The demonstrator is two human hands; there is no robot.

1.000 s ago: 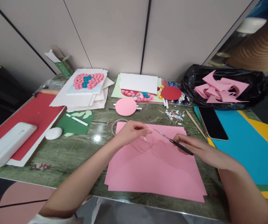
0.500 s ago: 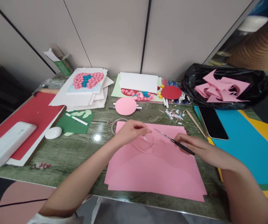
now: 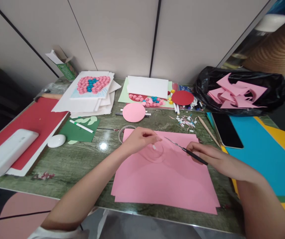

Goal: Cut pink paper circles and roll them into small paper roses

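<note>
My left hand [image 3: 142, 139] is pinched closed over the pink sheets, holding a curled pink paper strip [image 3: 154, 161] that hangs in loops below the fingers. A small pale bit [image 3: 154, 146] shows under the fingertips; its kind is unclear. In my right hand [image 3: 207, 154] is a pair of black-handled scissors [image 3: 193, 155], seen nearly edge-on. Their thin metal tips point left toward my left fingertips, with a small gap between. Beneath both hands lies a stack of pink paper sheets [image 3: 164, 186].
Behind my hands are a pink paper disc [image 3: 134, 112], a red disc [image 3: 182, 98] and paper snippets [image 3: 186, 121]. A black bag [image 3: 276, 96] holds pink scraps [image 3: 237, 91]. At right lie a wooden stick [image 3: 208, 131], phone [image 3: 227, 130] and blue sheets [image 3: 264, 159]. A tape roll [image 3: 120, 135] adjoins the stack.
Almost nothing differs. My hands, the curled strip and the scissors keep nearly the same positions; the whole view has shifted very slightly.
</note>
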